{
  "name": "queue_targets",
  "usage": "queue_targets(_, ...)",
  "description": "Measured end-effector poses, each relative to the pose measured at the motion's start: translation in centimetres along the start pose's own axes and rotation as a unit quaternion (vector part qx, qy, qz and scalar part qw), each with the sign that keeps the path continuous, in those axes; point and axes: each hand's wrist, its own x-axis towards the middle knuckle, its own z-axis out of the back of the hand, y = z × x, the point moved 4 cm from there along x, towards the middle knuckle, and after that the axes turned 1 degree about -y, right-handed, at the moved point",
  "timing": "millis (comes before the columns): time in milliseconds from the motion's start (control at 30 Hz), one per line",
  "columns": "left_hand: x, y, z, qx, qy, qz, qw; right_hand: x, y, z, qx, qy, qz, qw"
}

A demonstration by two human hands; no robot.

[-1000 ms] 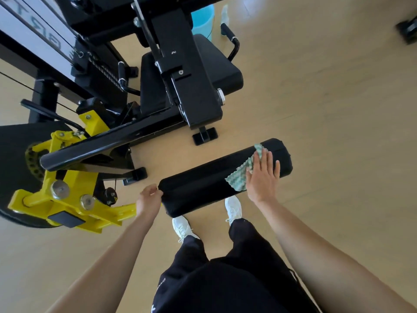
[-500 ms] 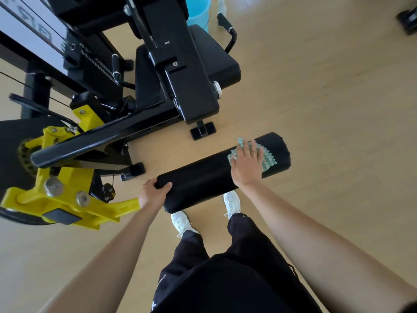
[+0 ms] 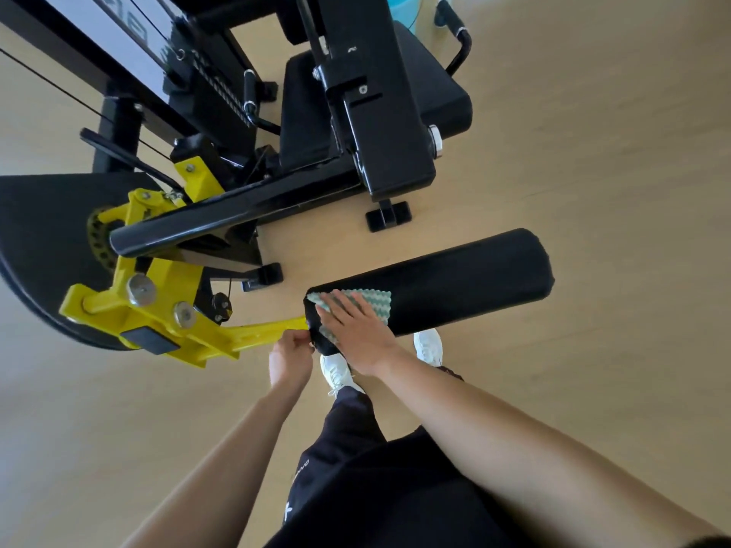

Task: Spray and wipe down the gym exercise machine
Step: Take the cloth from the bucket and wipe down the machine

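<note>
A black padded roller (image 3: 466, 278) sticks out from the yellow lever arm (image 3: 166, 310) of the black gym machine (image 3: 372, 124). A green and white patterned cloth (image 3: 374, 304) lies on the roller's left end. My right hand (image 3: 356, 330) presses flat on the cloth, fingers straight. My left hand (image 3: 290, 357) grips the roller's left end where it meets the yellow arm, fingers curled. The black seat pad (image 3: 431, 85) lies behind the machine's upright post.
A blue bucket (image 3: 403, 2) shows at the top edge behind the seat. A black side handle (image 3: 455, 29) curves up by the seat. Machine feet (image 3: 387, 217) rest on the light wooden floor. My white shoes (image 3: 429, 346) stand under the roller.
My right hand has slid the cloth along the roller from its right end to its left end. My left hand stays at the roller's left end.
</note>
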Motion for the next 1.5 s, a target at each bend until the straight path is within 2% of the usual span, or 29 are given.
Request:
queue_targets(100, 0.7, 0.4, 0.6, -0.026, 0.02, 0.02, 0.999, -2.3, -4.3, 0.8, 0.014, -0.028, -0.096, 0.995)
queue_targets(233, 2.2, -1.4, 1.4, -0.012, -0.002, 0.009, 1.0, -5.8, -11.8, 1.4, 0.04, -0.071, -0.257, 0.963)
queue_targets(433, 4.0, -5.9, 0.0, 0.014, -0.012, -0.024, 1.0, -10.2, -21.2, 2.3, 0.124, -0.141, -0.491, 0.851)
queue_targets(533, 5.6, -6.2, -1.1, 0.059, -0.001, -0.025, 0.998, -11.0, -23.6, 2.9, 0.181, -0.153, -0.569, 0.787)
queue_targets(567, 6.1, -6.0, -1.5, 0.075, 0.0, -0.025, 0.997, -10.9, -23.9, 3.1, 0.186, -0.148, -0.575, 0.783)
queue_targets(600, 6.7, -5.5, -1.7, 0.095, 0.002, -0.024, 0.995, -10.5, -24.0, 3.3, 0.174, -0.135, -0.567, 0.794)
queue_targets(700, 6.8, -4.6, -1.7, 0.119, -0.002, -0.042, 0.992, -7.8, -22.2, 3.8, 0.106, -0.091, -0.474, 0.869)
queue_targets(767, 3.9, -5.7, -0.8, 0.092, -0.011, -0.056, 0.994, -5.4, -19.3, 4.0, 0.081, -0.068, -0.39, 0.915)
queue_targets(867, 1.4, -5.6, -0.2, 0.035, -0.031, -0.063, 0.997, -2.0, -13.6, 3.6, 0.073, -0.047, -0.27, 0.959)
queue_targets(1000, -0.6, -4.3, 0.3, -0.028, -0.045, -0.029, 0.998, 1.2, -6.2, 2.3, 0.068, -0.015, -0.143, 0.987)
queue_targets(1200, -1.9, -1.5, 0.4, -0.002, -0.055, -0.017, 0.998, 2.6, 0.8, -0.1, 0.029, 0.011, -0.025, 0.999)
queue_targets(1300, -1.9, -0.6, 0.5, -0.001, -0.042, -0.008, 0.999, 1.2, -0.3, 0.1, 0.019, -0.006, -0.043, 0.999)
queue_targets(1500, 0.3, -2.5, 1.3, -0.007, -0.059, 0.009, 0.998, -4.2, -9.9, 1.9, 0.057, -0.066, -0.26, 0.962)
